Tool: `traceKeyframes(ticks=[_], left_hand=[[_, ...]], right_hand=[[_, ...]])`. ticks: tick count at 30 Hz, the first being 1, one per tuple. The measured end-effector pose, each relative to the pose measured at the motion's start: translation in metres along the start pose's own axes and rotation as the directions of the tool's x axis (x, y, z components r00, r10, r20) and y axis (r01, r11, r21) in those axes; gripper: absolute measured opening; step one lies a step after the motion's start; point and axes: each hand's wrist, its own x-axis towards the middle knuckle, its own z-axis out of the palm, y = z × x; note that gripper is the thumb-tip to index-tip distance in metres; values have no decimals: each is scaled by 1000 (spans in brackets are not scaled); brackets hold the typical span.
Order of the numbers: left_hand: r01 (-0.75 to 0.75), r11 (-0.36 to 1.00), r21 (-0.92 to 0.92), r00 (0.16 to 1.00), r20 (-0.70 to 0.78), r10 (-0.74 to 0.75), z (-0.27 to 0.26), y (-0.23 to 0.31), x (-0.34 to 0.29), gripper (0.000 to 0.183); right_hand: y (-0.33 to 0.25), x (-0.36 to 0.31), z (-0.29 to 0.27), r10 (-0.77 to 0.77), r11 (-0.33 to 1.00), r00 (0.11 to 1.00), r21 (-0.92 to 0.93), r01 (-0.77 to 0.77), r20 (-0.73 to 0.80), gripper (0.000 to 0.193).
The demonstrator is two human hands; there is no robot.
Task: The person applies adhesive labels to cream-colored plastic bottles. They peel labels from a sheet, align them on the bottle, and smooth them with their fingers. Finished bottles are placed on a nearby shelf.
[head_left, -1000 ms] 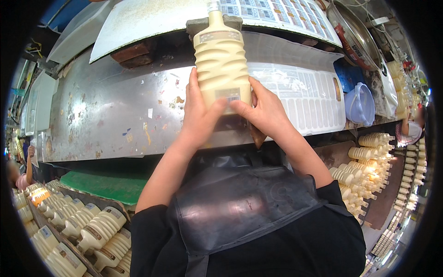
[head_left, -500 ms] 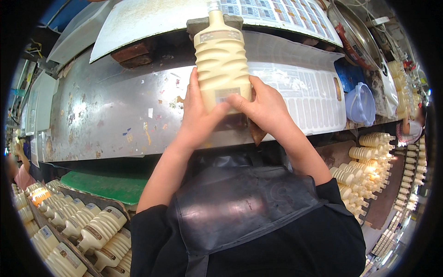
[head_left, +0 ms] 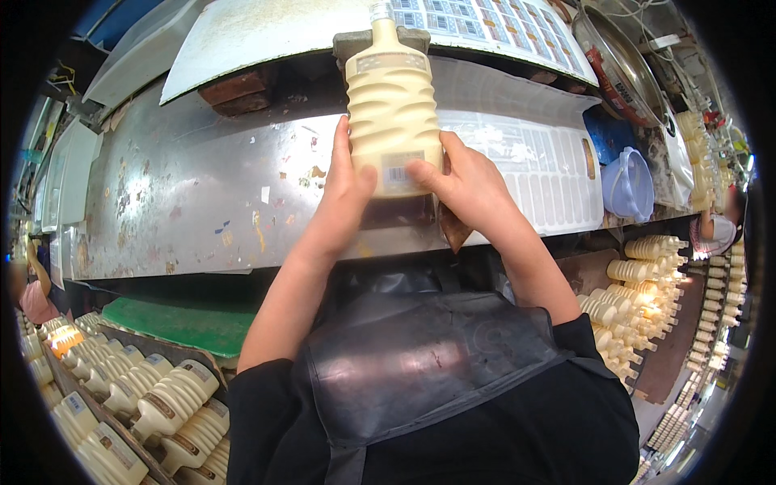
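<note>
A cream bottle (head_left: 391,105) with wavy ridges lies on its back, its neck pointing away from me, on a grey block (head_left: 350,42) at the far end and a brown support near its base. My left hand (head_left: 343,198) grips the bottle's left side, thumb beside the lower front. On the opposite side my right hand (head_left: 473,182) is closed round the edge, its thumb pressed near the right end of a small barcode label (head_left: 394,171). A second label strip (head_left: 391,62) sits across the bottle's shoulder. Fingers under the bottle are hidden.
Sheets of labels (head_left: 493,28) lie on a white board (head_left: 267,40) at the back. On the metal table (head_left: 186,186), a translucent plastic sheet (head_left: 533,162) is at right, beside a lavender bucket (head_left: 630,184). Similar bottles (head_left: 174,396) fill racks at both sides. Other people work at both edges.
My left thumb has slid left, off the label near the base, and the barcode now shows. My right thumb stays on the front. The bottle sits slightly further right in the picture.
</note>
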Motion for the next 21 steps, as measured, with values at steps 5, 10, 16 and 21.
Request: traceKeyframes(ticks=[5,10,16,21], left_hand=[[-94,953,287,992,-54,114,10,-5,2,87],[-129,947,294,986,-61,154,12,-5,4,85],[-141,932,333,985,-51,167,14,-5,0,84],[-117,960,255,983,-106,148,15,-8,3,85]], right_hand=[[-4,-1,1,-17,997,1000,-69,19,26,83],[-6,-4,-2,-50,998,998,-35,51,41,85],[-2,-6,-1,-72,997,996,-29,74,54,90],[13,-4,2,-149,988,988,49,146,46,86]])
